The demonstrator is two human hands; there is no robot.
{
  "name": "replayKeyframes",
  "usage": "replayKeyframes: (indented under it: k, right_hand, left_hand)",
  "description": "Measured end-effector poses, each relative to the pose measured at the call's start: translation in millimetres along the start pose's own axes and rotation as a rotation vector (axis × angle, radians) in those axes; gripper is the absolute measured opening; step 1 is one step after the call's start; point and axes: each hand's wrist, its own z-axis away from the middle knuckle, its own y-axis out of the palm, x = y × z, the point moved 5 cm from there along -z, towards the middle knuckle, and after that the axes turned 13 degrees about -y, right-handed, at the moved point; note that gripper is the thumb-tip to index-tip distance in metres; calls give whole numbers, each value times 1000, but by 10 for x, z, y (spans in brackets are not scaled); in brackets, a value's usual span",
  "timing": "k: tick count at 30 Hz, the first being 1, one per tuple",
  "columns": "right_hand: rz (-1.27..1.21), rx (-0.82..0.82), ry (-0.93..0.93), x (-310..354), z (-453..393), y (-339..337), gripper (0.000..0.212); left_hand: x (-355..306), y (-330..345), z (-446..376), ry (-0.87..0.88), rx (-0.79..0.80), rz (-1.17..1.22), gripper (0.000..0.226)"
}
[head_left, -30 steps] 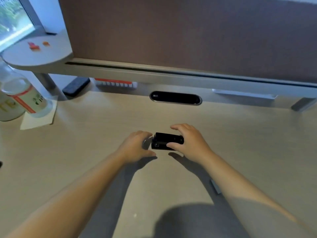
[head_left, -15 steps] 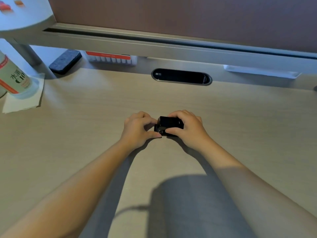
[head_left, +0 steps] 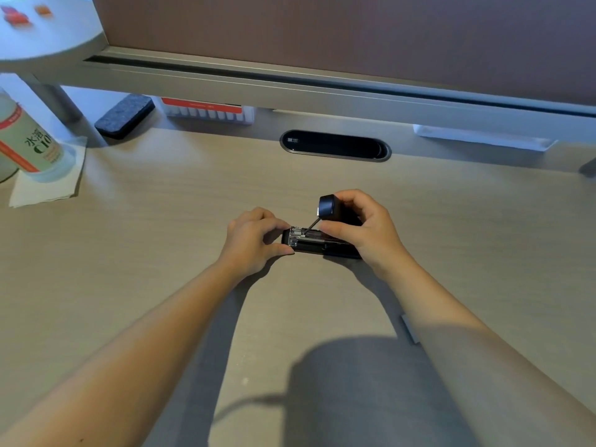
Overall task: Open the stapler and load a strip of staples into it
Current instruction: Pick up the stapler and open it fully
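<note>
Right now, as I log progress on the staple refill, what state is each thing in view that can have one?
stapler: lying on the desk, opened
stapler lid: swung up
staple channel: exposed; staples inside cannot be told
left hand: pinching the stapler's front end
right hand: grip closed on the raised lid
bottle: upright on a napkin

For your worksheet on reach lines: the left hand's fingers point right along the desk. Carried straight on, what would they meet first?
The open stapler: the left hand already pinches its near end, fingers at the metal magazine. Beyond it sits the right hand, holding the lifted lid.
</note>
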Motion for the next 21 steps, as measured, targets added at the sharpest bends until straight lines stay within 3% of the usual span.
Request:
replayKeyframes:
  k: [3, 12, 21]
  right_hand:
    - [-9, -33, -39, 49, 22, -114, 27]
    - [303, 22, -129, 242, 187, -671, 36]
    - [717, 11, 81, -57, 469, -1235, 27]
  left_hand:
    - [-7, 2, 16, -8, -8, -6, 38]
    - [-67, -4, 62, -26, 3, -106, 38]
    - [-102, 30, 138, -56, 2, -95, 36]
